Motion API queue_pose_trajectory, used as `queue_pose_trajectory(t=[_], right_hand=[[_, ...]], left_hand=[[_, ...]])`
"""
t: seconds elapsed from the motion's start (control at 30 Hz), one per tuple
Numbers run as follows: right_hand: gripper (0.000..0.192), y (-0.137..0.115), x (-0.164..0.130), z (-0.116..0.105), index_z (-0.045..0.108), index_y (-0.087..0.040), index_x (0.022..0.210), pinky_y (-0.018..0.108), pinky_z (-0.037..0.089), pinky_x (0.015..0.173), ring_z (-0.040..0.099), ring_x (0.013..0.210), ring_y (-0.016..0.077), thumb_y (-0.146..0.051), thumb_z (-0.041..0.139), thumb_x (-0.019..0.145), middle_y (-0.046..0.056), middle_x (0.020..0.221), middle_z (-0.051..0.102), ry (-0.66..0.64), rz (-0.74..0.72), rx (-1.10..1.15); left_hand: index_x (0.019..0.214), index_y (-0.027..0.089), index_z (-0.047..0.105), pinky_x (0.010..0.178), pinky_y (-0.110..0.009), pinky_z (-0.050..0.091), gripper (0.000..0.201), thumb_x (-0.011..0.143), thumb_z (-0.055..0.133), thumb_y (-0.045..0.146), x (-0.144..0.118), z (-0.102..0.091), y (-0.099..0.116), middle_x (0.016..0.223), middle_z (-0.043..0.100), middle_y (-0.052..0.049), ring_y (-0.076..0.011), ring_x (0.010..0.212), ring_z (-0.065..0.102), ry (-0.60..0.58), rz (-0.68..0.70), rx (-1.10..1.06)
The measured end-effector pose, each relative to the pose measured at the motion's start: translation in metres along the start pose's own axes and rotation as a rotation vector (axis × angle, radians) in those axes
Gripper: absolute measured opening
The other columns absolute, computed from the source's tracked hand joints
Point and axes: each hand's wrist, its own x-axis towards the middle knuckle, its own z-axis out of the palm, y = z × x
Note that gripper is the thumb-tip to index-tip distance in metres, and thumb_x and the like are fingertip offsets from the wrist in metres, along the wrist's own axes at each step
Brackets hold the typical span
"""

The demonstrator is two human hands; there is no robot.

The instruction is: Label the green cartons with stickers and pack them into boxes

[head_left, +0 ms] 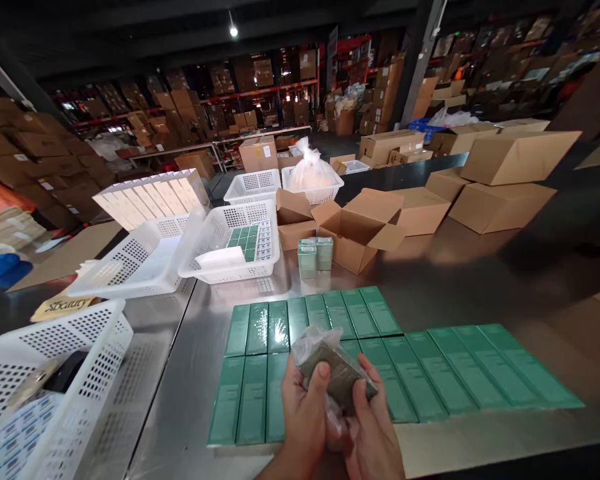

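Note:
Between my two hands is a small green box [337, 375] with clear plastic film bunched around its upper left and underside. My left hand [305, 413] grips its left side, thumb on top. My right hand [373, 427] holds the right end, fingertips on the upper face. Beneath them lie two rows of flat green boxes [253, 393], set side by side on the metal table [180, 400]; the front row stretches further right. My hands hide some of these boxes. Behind the rows, several small green boxes [307, 260] in film stand upright in a cluster.
White perforated baskets [230, 273] stand left and at the back; one holds green boxes and printed sheets. Another basket [93, 353] is at the front left. Opened cardboard cartons [355, 230] sit behind the upright cluster. White boxes [153, 193] stand in a row further back.

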Motion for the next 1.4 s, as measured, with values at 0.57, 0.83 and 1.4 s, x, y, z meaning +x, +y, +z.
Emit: queue_pose_trajectory(t=[0.57, 0.83, 1.4], right_hand=[[0.061, -0.016, 0.021, -0.032, 0.042, -0.030, 0.130, 0.032, 0.053, 0.081, 0.063, 0.090, 0.0207, -0.063, 0.064, 0.084, 0.003, 0.102, 0.066, -0.045, -0.171, -0.185], [0.057, -0.033, 0.024, -0.036, 0.044, -0.031, 0.125, 0.025, 0.048, 0.060, 0.055, 0.066, 0.0167, -0.062, 0.065, 0.083, -0.004, 0.073, 0.055, -0.056, -0.186, -0.120], [0.045, -0.018, 0.014, -0.036, 0.035, -0.027, 0.129, 0.032, 0.052, 0.073, 0.063, 0.077, 0.0198, -0.056, 0.049, 0.096, 0.001, 0.087, 0.065, -0.156, -0.256, -0.242]], left_hand=[[0.075, 0.021, 0.063, 0.062, -0.022, 0.050, 0.015, 0.089, 0.063, 0.025, 0.004, -0.045, 0.079, 0.076, 0.069, -0.002, -0.0157, 0.073, 0.066, -0.263, 0.642, 0.797], [0.073, 0.021, 0.064, 0.050, -0.022, 0.038, 0.025, 0.091, 0.059, 0.037, 0.007, -0.042, 0.091, 0.057, 0.060, 0.000, -0.0136, 0.051, 0.055, -0.570, 0.256, 1.032], [0.117, 0.024, 0.072, 0.071, -0.027, 0.056, 0.061, 0.058, 0.088, 0.026, 0.028, -0.048, 0.099, 0.104, 0.075, -0.009, -0.0238, 0.089, 0.069, -0.396, 0.071, 1.052]])
